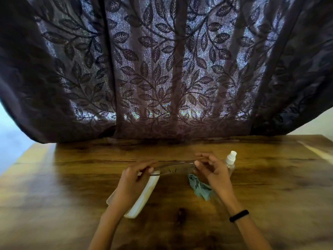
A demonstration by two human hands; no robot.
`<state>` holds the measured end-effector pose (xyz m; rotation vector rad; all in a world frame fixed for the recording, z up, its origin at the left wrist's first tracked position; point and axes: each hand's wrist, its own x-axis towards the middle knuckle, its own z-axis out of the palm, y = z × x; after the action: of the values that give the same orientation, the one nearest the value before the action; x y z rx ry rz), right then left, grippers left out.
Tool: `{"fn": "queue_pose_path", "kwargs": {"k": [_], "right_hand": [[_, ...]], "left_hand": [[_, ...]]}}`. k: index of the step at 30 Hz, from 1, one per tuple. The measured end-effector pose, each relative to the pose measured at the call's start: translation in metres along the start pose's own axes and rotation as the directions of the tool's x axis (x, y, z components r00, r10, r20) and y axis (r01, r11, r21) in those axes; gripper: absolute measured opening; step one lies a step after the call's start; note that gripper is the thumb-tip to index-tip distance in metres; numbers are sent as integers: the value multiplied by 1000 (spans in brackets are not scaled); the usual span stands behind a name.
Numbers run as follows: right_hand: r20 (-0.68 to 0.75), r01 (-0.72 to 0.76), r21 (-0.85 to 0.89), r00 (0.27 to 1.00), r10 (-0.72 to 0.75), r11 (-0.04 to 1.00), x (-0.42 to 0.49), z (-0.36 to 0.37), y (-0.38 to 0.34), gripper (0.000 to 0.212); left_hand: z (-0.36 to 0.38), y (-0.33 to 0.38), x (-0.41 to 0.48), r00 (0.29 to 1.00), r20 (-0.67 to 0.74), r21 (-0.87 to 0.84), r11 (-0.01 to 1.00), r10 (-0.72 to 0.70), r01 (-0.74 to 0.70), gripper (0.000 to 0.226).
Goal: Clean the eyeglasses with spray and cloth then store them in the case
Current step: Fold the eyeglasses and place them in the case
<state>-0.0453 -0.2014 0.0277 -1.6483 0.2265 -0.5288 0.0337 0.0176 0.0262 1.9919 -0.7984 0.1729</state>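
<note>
Holding above the wooden table (270, 186), over the white case's (142, 197) far end: left hand (132, 179) and right hand (210, 170) each pinch one end of the clear eyeglasses (173, 167). Teal cloth (200, 188) just right of case, spray bottle (230, 159) beyond that. I'd grip frame ends only, fingers off lenses.
</note>
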Motion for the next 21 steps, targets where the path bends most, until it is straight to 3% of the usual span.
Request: {"fn": "queue_pose_path", "kwargs": {"k": [5, 8, 11, 15, 21], "right_hand": [[82, -41, 152, 996, 29, 988, 4, 7, 3, 27], [68, -7, 115, 998, -1, 993, 10, 19, 1, 25], [79, -34, 111, 997, 25, 993, 19, 33, -1, 21], [177, -156, 126, 975, 133, 980, 36, 53, -2, 19], [362, -138, -152, 914, 185, 979, 55, 88, 1, 19]], "left_hand": [[-9, -4, -5, 971, -2, -226, 946, -237, 231, 23], [-15, -7, -9, 933, 14, -477, 817, -361, 323, 21], [-24, -11, -18, 909, 69, -610, 703, -411, 364, 24], [-34, -17, -33, 930, 50, -560, 761, -365, 328, 26], [-43, -30, -58, 932, 38, -330, 876, -360, 351, 32]]}}
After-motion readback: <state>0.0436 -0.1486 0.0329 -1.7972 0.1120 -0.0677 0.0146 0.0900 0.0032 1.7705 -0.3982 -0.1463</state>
